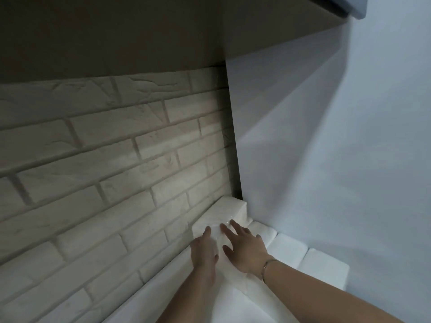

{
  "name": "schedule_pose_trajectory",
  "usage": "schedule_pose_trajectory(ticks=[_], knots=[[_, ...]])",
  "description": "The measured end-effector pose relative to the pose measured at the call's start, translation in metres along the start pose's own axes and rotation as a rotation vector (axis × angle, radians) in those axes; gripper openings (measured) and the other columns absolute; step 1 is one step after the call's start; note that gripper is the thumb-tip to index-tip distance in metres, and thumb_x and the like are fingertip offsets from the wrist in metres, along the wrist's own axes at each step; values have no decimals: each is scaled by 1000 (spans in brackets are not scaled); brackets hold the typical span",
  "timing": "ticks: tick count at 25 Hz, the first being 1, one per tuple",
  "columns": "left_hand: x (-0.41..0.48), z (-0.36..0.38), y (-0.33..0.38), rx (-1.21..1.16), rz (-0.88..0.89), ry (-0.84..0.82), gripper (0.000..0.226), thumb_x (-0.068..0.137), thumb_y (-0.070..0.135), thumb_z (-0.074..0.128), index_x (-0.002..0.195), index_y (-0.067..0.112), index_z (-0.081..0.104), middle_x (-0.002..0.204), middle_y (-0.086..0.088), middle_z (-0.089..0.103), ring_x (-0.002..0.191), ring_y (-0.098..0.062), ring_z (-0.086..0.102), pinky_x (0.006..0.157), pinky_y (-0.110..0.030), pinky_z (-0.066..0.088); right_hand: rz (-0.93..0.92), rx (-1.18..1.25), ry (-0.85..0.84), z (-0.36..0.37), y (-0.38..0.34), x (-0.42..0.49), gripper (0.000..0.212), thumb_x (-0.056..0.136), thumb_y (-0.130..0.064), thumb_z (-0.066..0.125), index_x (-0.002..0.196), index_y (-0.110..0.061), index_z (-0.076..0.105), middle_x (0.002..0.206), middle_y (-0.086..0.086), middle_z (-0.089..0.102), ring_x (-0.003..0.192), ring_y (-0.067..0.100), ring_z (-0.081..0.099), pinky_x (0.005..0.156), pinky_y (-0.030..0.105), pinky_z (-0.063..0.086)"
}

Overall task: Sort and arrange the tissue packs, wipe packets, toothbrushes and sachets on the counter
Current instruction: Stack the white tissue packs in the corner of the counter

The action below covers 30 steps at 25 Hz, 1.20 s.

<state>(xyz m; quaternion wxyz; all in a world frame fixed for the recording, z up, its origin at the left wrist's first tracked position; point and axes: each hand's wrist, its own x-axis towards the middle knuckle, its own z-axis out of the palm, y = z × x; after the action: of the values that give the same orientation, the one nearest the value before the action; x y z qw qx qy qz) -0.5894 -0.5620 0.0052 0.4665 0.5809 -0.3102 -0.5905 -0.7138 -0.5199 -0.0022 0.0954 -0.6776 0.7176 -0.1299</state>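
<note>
The left hand (203, 251) and right hand (246, 249) rest flat, fingers straight, on the corner tissue pack (229, 207). Both forearms reach forward.

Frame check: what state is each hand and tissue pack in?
left hand: open, fingers straight against the corner tissue pack.
right hand: open, fingers spread, touching that pack.
corner tissue pack: lying in the corner against the brick wall.
row of tissue packs: lying side by side along the plain wall.

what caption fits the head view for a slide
Left hand and right hand rest on a white tissue pack in the corner where brick wall meets plain wall.
</note>
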Motion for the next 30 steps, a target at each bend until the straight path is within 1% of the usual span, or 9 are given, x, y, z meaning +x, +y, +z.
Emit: schedule_pose_trajectory(ticks=[3,7,9,13,16,18,22,26,30], knots=[[-2,0,5,43,-34,-159,33,99,45,57,123,23,60,107,5,61,99,-18,58,106,-49,47,29,4,-7,1,0,5,67,104,-49,37,161,-40,5,172,-9,-2,153,25,25,112,54,35],[-4,-11,4,40,-48,-329,44,98,53,55,138,34,51,137,11,48,133,-20,46,110,-51,41,40,33,-44,0,10,11,69,102,-48,39,159,-49,0,171,-15,-5,150,25,30,110,52,38],[-2,-18,4,88,-57,-353,51,97,55,54,142,32,49,142,11,46,138,-25,44,109,-51,41,39,59,-76,-3,11,13,70,101,-49,39,158,-52,-2,171,-16,-6,150,26,31,111,50,40],[-11,-37,1,284,33,-249,31,100,38,56,127,24,56,124,3,60,116,-27,61,95,-45,52,64,123,-72,-4,3,-1,73,98,-48,45,160,-47,6,172,-6,6,148,29,33,112,51,39],[-32,-64,-8,371,149,-191,18,97,31,58,107,20,68,106,-1,73,93,-23,68,76,-36,52,70,197,17,-1,-12,-32,64,97,-46,48,158,-37,26,164,0,28,139,28,40,107,46,43],[-51,-87,-18,408,222,-162,17,93,34,63,100,21,72,98,0,77,83,-18,70,71,-33,50,51,251,52,5,-25,-57,56,96,-44,49,150,-35,40,154,-3,41,134,24,43,103,42,46],[-107,-139,-35,415,308,-80,12,93,32,67,90,23,74,90,3,78,76,-14,72,69,-29,50,4,394,53,19,-58,-107,43,94,-43,55,137,-36,56,138,-8,55,129,19,49,102,37,46],[-173,-200,-54,305,317,21,29,75,43,64,88,21,76,82,3,78,69,-14,71,66,-33,50,-32,564,16,31,-97,-167,30,93,-41,60,123,-39,63,119,-15,60,112,10,59,98,32,49],[-237,-279,-83,249,253,152,10,95,16,70,88,12,77,79,-2,78,65,-18,66,64,-29,47,-16,798,-57,51,-152,-236,11,89,-35,70,95,-43,67,94,-12,69,82,5,63,83,26,54]])
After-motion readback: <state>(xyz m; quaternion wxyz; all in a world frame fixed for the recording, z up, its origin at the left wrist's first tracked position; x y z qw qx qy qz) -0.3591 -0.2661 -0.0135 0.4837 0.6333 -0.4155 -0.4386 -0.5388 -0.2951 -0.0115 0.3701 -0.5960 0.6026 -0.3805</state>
